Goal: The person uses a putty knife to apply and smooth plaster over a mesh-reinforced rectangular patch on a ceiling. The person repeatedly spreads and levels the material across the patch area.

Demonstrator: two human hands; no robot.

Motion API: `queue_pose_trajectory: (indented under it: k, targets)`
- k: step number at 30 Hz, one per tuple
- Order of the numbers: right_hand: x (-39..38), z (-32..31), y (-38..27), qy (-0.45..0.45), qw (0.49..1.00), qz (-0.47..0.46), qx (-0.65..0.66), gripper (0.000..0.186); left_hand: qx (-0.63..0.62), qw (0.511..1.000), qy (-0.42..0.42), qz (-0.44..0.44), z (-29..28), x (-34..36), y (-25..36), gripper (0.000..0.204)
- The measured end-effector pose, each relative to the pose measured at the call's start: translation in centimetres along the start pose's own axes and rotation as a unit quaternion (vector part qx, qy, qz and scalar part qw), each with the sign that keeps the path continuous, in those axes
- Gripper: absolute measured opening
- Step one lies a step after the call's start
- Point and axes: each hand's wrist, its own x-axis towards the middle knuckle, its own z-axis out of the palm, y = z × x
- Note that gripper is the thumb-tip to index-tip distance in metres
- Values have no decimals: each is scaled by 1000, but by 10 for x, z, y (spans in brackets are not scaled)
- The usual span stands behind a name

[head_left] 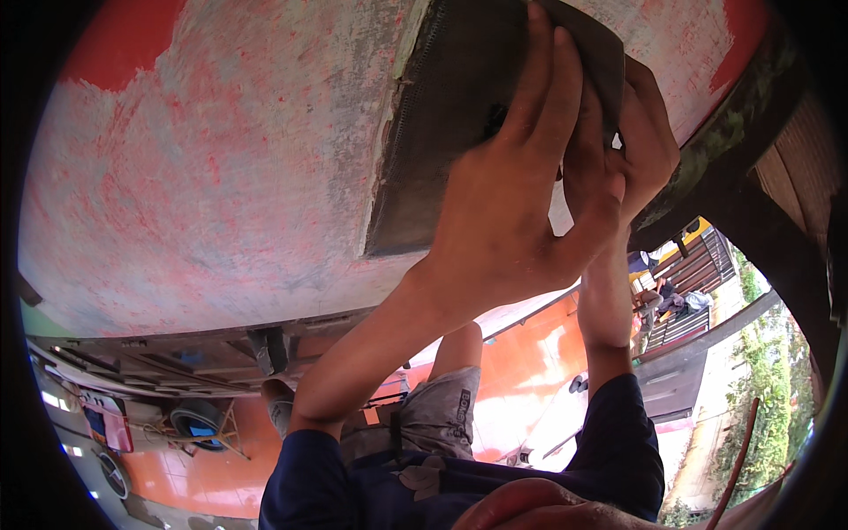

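A dark grey-brown flat sheet (424, 168), with a stitched-looking seam along its left edge, lies against the worn white-and-red painted surface (238, 168). My left hand (503, 203) rests over it. Its first two fingers stretch along the sheet toward the upper corner, and its thumb points toward my right hand. At the sheet's right corner, my right hand (649, 132) has its fingers bent around the edge, gripping it. The two hands overlap there, hiding the right fingertips and part of the corner. A small black thing (496, 119) shows beside my left fingers.
A dark curved edge (698, 168) borders the painted surface on the right. Below it is a shiny orange floor (539, 362). At lower left stand a dark round tub (196, 424) and a thin-legged stand (234, 433). Railings (707, 265) and greenery (760, 415) appear at right.
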Motion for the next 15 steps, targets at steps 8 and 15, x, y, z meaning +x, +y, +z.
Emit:
queue_pose_trajectory:
  k: [8,15]
  targets:
    - [-1,17,5,41,997,42,59,25,8,1000,-4,14,-2,-1,-1,91]
    - [6,17,-8,12,986,110,125,24,25,999,-14,23,-8,-2,0,92]
